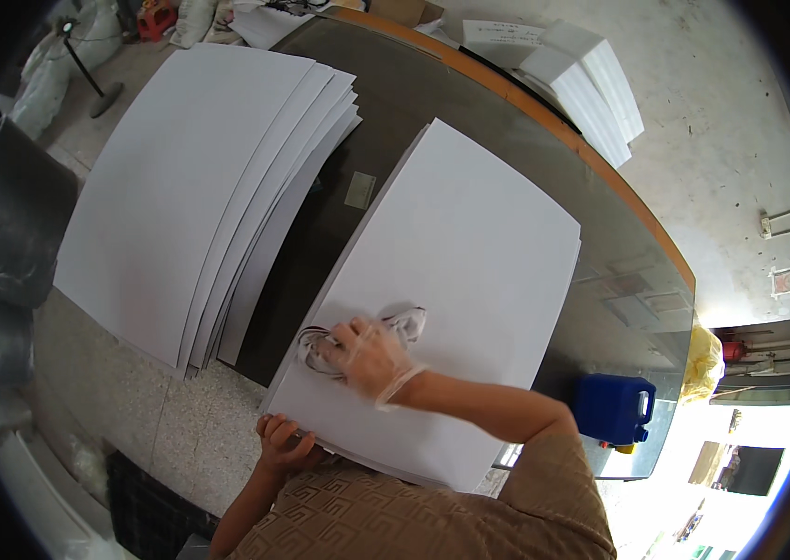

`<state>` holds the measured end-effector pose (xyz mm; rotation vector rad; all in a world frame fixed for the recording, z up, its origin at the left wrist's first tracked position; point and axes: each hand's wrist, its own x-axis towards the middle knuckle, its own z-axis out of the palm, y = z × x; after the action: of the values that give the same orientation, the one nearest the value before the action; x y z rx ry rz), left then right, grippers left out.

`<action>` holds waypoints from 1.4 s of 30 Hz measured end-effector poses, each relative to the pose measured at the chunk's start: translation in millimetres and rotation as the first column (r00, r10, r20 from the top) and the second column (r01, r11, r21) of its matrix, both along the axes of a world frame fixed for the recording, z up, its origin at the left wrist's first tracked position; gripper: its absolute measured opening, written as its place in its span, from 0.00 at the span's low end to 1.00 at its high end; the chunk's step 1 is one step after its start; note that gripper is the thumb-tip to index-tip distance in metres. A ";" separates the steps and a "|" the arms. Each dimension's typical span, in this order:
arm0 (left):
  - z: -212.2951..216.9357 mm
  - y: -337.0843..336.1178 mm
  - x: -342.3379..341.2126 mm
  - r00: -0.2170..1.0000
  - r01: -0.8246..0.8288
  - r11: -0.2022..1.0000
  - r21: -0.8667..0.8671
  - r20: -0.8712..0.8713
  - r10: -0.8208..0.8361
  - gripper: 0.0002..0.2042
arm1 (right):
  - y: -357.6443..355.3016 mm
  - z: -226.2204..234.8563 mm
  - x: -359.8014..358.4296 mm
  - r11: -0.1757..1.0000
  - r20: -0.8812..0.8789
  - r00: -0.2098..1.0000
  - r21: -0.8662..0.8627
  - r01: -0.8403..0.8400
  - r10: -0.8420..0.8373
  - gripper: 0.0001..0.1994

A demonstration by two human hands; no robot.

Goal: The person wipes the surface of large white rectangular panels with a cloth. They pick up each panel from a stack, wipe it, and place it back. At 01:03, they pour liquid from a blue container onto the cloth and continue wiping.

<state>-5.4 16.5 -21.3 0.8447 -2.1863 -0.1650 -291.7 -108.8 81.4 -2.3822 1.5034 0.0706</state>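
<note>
A stack of white sheets [469, 233] lies in front of me on a dark glass-topped table. On its top sheet, near the left edge, my right hand [371, 359] presses a bunched white cloth with dark stripes [407, 325]; the fingers are closed on it and slightly blurred. A loose clear plastic glove covers this hand. My left hand [285, 441] is at the stack's near left corner, its bare fingers curled at the edge of the sheets. Farther left stands a second pile of white sheets [180, 177], fanned out along its right side.
A small pale label [359, 190] lies on the dark tabletop [385, 84] between the piles. Near the table's right end stands a blue jerrycan [615, 409]. White foam blocks [586, 89] sit beyond the orange-brown table edge. Dark wrapped bundles [17, 215] stand at the left.
</note>
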 end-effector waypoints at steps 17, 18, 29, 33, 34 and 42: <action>6.9 9.5 -8.5 0.998 -0.061 0.998 0.002 0.033 0.061 0.17 | -16.6 -6.7 -124.8 0.860 -0.186 0.840 -0.090 0.503 -0.510 0.20; 10.2 6.9 -10.9 0.998 -0.050 0.999 -0.006 0.038 0.050 0.17 | -36.9 7.7 -178.9 0.712 -0.116 0.704 -0.186 0.678 -0.701 0.21; 3.8 -6.0 0.6 0.998 0.043 0.999 -0.002 0.043 -0.043 0.18 | 73.1 19.5 11.4 0.971 -0.098 0.970 0.069 0.229 -0.222 0.17; 25.9 -19.9 11.5 0.975 0.197 0.980 0.032 0.100 -0.199 0.17 | -17.5 12.0 -137.1 0.681 -0.184 0.656 -0.198 0.705 -0.732 0.24; 31.9 -23.6 10.3 0.964 0.240 0.969 0.053 0.105 -0.245 0.17 | -28.8 19.4 -176.7 0.443 -0.024 0.457 -0.289 0.848 -0.889 0.24; 38.3 -37.8 33.8 0.899 0.381 0.914 0.138 0.177 -0.401 0.22 | -17.8 -5.4 56.3 0.842 -0.061 0.842 -0.108 0.528 -0.536 0.23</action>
<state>28.4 -21.3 17.0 0.4775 -2.5414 -0.4063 -235.4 -126.6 76.1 -1.9477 2.1991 -0.0199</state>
